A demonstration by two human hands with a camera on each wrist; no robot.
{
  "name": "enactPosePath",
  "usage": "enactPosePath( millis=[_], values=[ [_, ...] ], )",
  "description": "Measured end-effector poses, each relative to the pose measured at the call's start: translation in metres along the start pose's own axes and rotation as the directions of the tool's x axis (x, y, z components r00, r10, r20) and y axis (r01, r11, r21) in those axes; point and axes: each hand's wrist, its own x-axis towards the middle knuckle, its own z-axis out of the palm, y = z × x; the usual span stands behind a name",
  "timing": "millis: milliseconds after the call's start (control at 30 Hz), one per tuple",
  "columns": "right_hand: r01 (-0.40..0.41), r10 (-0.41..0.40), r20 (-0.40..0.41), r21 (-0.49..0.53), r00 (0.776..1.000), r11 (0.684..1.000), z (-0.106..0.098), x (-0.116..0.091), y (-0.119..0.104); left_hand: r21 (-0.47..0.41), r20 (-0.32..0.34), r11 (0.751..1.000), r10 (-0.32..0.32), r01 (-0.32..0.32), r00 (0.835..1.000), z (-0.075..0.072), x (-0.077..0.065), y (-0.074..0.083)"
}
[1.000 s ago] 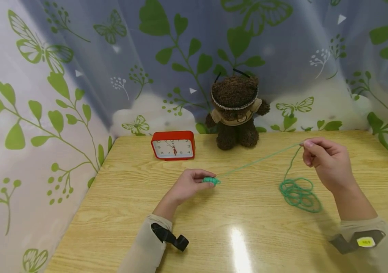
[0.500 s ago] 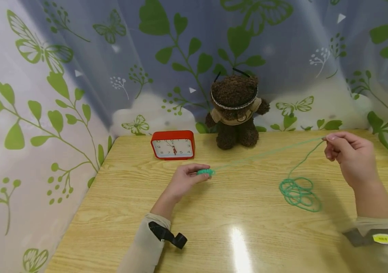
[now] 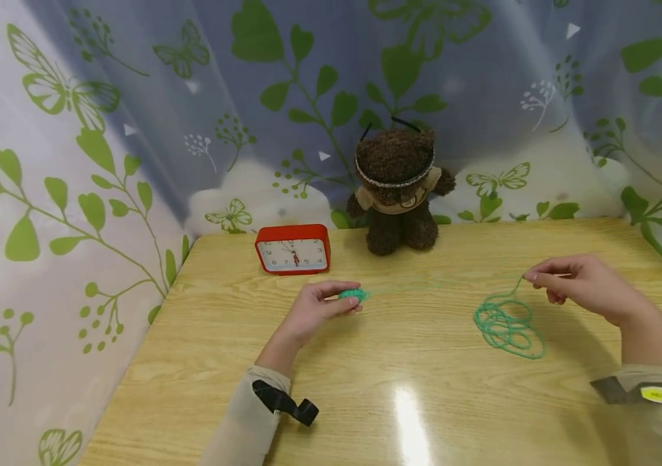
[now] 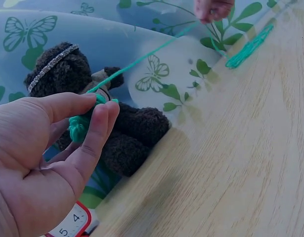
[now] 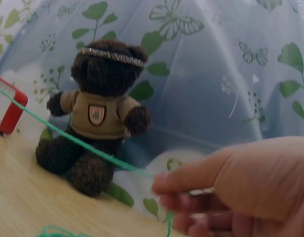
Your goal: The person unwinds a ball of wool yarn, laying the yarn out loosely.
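My left hand (image 3: 313, 310) pinches a small wound bundle of green yarn (image 3: 354, 295) between thumb and fingers, above the table's middle. In the left wrist view the bundle (image 4: 80, 127) is partly hidden by the fingers. From it a strand (image 5: 67, 136) stretches across to my right hand (image 3: 593, 286), whose thumb and fingertips pinch it. Below the right hand's fingertips the strand runs down to a loose, looped heap of green yarn (image 3: 505, 327) lying on the table.
A red alarm clock (image 3: 292, 249) stands at the back left of the wooden table (image 3: 331, 401). Behind, against a leaf-patterned curtain (image 3: 482, 97), sits a brown teddy bear (image 3: 397, 162) with a sparkly headband and tan shirt.
My right hand moved right and up, drawing the strand out, then came down and slightly left. The left hand shifted a little up and left with the bundle. The heap stayed put.
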Motion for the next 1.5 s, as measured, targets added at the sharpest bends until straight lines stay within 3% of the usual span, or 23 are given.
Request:
enactPosePath(
  millis=[167, 367, 500, 633, 800, 1033, 1200, 1500],
  values=[
    [-0.028, 0.030, 0.147, -0.016, 0.989, 0.999, 0.005, 0.003, 0.011, 0.015, 0.010, 1.000, -0.010, 0.010, 1.000, 0.000, -0.002, -0.001],
    [-0.062, 0.051, 0.266, 0.035, 0.963, 0.997, 0.012, 0.009, 0.018, 0.067, 0.049, 0.997, -0.037, 0.033, 0.998, 0.000, -0.003, -0.001],
    [-0.076, 0.054, 0.312, 0.058, 0.949, 0.995, 0.014, 0.011, 0.019, 0.056, 0.073, 0.998, -0.041, 0.037, 0.996, 0.000, -0.003, -0.003],
    [-0.075, 0.067, 0.273, 0.018, 0.960, 0.997, 0.013, 0.011, 0.016, 0.037, 0.063, 0.999, -0.034, 0.031, 0.997, 0.000, -0.002, -0.004],
    [-0.021, 0.021, 0.121, 0.002, 0.992, 1.000, 0.016, 0.013, 0.006, 0.062, 0.067, 0.998, -0.029, 0.024, 0.997, 0.000, -0.002, -0.005],
    [0.009, -0.009, 0.002, 0.129, 1.000, 0.992, 0.038, 0.021, -0.012, 0.073, 0.079, 0.997, -0.034, 0.028, 0.996, 0.000, -0.004, -0.004],
    [0.050, -0.053, 0.003, 0.222, 0.999, 0.974, 0.062, 0.027, -0.030, 0.090, 0.089, 0.995, -0.042, 0.034, 0.995, 0.000, -0.005, -0.003],
    [0.063, -0.103, 0.124, 0.293, 0.987, 0.954, 0.104, 0.032, -0.059, 0.081, 0.097, 0.996, -0.047, 0.039, 0.994, 0.005, -0.002, 0.000]
  ],
)
